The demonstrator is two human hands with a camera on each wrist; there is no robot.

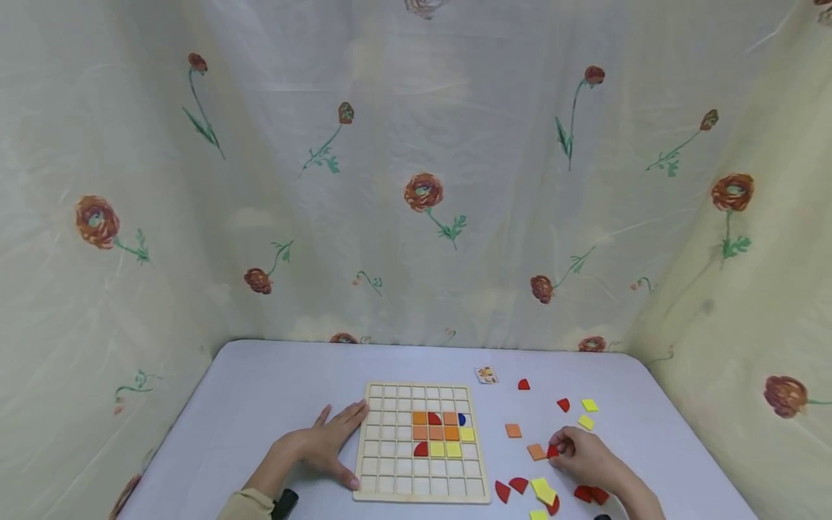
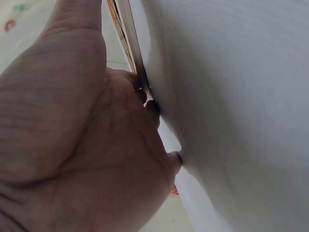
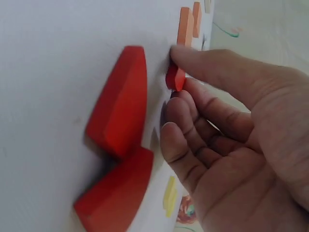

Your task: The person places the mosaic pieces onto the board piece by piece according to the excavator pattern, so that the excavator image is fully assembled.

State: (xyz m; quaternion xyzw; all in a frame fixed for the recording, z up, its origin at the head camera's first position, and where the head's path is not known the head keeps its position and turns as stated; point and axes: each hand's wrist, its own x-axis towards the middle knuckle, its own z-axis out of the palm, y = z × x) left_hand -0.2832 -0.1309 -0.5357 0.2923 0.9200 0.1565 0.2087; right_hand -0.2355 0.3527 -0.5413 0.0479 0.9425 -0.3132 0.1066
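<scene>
A square wooden grid board (image 1: 388,466) lies on the table, with orange, red, yellow and blue tiles in some of its right-hand cells. My left hand (image 1: 325,442) is spread along the board's left side, its fingertips and thumb touching the edge. In the left wrist view the palm (image 2: 116,150) stands beside that edge. Right of the board, my right hand (image 1: 588,455) pinches a red quarter-circle tile (image 3: 175,79) between thumb and fingers, low over the table. An orange square tile (image 1: 536,452) is just left of these fingertips. Two red tiles (image 3: 120,104) lie near the right wrist.
More loose tiles lie right of the board: red quarter-circles (image 1: 503,491), yellow squares (image 1: 543,491) and an orange square (image 1: 513,430). A small picture card (image 1: 486,375) lies beyond the board's far right corner. Flowered curtains (image 1: 422,289) surround the white table (image 1: 279,375).
</scene>
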